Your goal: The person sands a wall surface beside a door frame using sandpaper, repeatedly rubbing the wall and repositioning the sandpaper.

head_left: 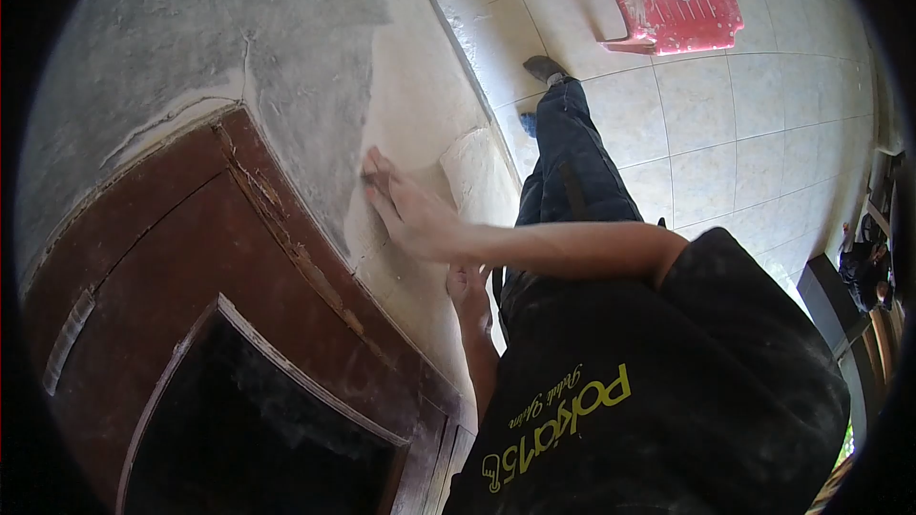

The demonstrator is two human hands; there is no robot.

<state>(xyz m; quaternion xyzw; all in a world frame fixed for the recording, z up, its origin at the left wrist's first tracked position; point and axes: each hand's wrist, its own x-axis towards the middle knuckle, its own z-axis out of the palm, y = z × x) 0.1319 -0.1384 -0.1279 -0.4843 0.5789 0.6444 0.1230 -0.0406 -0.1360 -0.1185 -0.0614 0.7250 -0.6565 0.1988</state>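
Cream plaster (412,72), right hand (412,215) seemingly touching; tiled floor (701,110) beside.

Yellow lettering (563,427) is running slantwise across the black shirt (697,353) that the person is wearing, appearing upside down in the head view and reading "Pokja15". A yellow pointing-finger sign (492,473) is standing beside the "15". Next to the large word, a smaller line in yellow script (546,399) is showing two words, too small to be read surely.
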